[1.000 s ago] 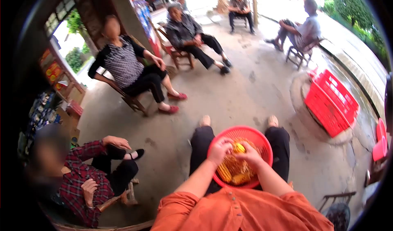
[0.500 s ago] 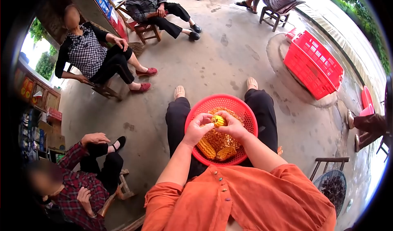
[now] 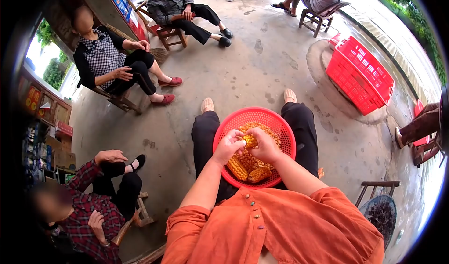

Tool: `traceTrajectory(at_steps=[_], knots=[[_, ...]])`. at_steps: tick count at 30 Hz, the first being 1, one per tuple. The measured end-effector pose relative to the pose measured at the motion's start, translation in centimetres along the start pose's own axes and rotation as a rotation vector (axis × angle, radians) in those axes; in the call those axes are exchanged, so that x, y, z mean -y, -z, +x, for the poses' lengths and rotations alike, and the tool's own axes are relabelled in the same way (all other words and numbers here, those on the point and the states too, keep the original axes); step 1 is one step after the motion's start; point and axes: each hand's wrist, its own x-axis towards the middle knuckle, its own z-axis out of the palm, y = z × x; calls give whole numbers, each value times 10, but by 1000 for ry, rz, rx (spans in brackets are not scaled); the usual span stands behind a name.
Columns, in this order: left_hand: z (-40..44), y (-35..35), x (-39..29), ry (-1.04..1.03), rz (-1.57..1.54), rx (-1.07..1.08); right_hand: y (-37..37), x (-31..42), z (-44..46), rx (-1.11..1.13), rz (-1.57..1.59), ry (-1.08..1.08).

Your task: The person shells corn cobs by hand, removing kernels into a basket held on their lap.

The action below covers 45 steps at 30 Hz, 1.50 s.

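Between my legs sits a red perforated plastic basket (image 3: 226, 122) holding loose corn kernels (image 3: 257, 160). Above them, my left hand (image 3: 229, 147) and my right hand (image 3: 264, 147) grip one yellow corn cob (image 3: 251, 141) between them, fingers closed round its two sides. Parts of the cob are covered by my fingers. Lower in the basket lie a corn cob (image 3: 237, 169) on the left and a shorter corn cob (image 3: 259, 174) beside it, both still bearing kernels.
Several people sit around me on wooden chairs, one in a plaid shirt (image 3: 91, 205) at near left. A red plastic crate (image 3: 360, 74) stands at right. Near my right side is a small chair (image 3: 380, 184) with a basin (image 3: 380, 215) of dark material.
My fingers have shifted on the cob, which now shows more of its side. At left, the seated person in the checked top has raised a forearm. The person at the right edge has moved.
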Motion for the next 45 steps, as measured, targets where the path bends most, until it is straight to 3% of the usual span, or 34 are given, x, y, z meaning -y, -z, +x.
traceTrajectory(at_steps=[19, 21, 22, 25, 27, 31, 45], knots=[[16, 7, 27, 100, 146, -2, -6, 10, 0, 61, -277, 23], [22, 12, 40, -134, 444, -79, -6, 10, -1, 55, -258, -3], [21, 12, 38, -138, 443, -83, -6, 11, -1, 51, -239, -28], [13, 6, 17, 21, 302, -92, -10, 2, -3, -38, -162, -70], [7, 8, 4, 108, -50, -64, -8, -1, -2, -34, -134, -181], [6, 11, -2, 155, -160, -51, -5, -1, -2, -49, -86, -130], [11, 15, 9, 198, -72, -60, -1, 15, 0, 39, -183, 137]])
